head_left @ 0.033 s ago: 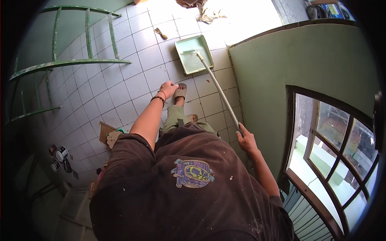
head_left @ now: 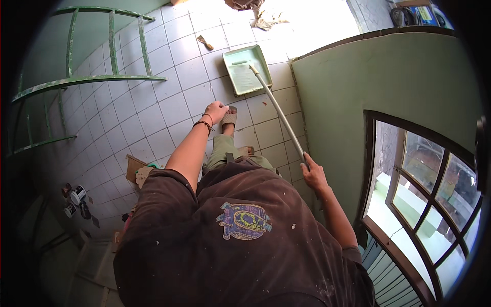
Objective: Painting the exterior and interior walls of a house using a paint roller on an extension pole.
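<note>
"Grips?"
"Right hand (head_left: 314, 177), four o'clock, wrapped round pole (head_left: 281, 116). Left hand (head_left: 216, 110), eleven, fingers curled; can't tell contents."
"Room?"
"Tiles (head_left: 176, 123) spread toward ten; green wall (head_left: 348, 82) bounds two; tray (head_left: 243, 82) twelve, roller (head_left: 240, 63) inside."
"Unclear?"
"Roller, green on green."

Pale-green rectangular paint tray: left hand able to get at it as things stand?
Probably not without bending: the tray lies on the white tiled floor, apparently well below the left hand. Its left side looks unobstructed; the long grey pole in the right hand crosses its near right corner.
</note>
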The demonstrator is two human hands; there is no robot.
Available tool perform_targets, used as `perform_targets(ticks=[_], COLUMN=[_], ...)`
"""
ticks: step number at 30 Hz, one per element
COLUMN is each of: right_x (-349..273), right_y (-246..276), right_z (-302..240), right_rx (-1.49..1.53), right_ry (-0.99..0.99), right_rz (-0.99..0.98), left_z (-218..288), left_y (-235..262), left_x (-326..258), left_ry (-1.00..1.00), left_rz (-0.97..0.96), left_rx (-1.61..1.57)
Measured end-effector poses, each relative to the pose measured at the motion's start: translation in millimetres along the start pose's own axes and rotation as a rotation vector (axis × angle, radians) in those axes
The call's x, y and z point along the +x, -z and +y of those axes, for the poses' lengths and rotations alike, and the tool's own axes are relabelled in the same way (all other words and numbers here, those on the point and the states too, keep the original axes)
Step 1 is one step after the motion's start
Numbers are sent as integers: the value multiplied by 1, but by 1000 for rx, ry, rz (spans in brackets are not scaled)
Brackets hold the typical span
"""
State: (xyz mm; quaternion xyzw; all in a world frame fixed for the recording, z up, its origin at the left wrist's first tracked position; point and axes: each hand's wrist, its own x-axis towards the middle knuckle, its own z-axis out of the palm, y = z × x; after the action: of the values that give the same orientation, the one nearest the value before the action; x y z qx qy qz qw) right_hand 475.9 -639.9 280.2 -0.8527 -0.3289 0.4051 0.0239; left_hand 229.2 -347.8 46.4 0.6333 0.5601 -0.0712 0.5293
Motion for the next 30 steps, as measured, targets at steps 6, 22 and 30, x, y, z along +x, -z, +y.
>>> perform_targets(ticks=[6,22,30], right_x=[83,89,22], right_y=[16,6,-4], right_z=[-6,127,207], right_rx=[-103,-345,-247], right_ry=[135,114,176], right_rz=[26,-103,-57], left_z=[-10,-122,-32], left_y=[4,-103,-171], left_x=[-9,-187,-194], left_ry=[54,604,309], left_rz=[51,22,-4], left_rx=[-33,-11,-21])
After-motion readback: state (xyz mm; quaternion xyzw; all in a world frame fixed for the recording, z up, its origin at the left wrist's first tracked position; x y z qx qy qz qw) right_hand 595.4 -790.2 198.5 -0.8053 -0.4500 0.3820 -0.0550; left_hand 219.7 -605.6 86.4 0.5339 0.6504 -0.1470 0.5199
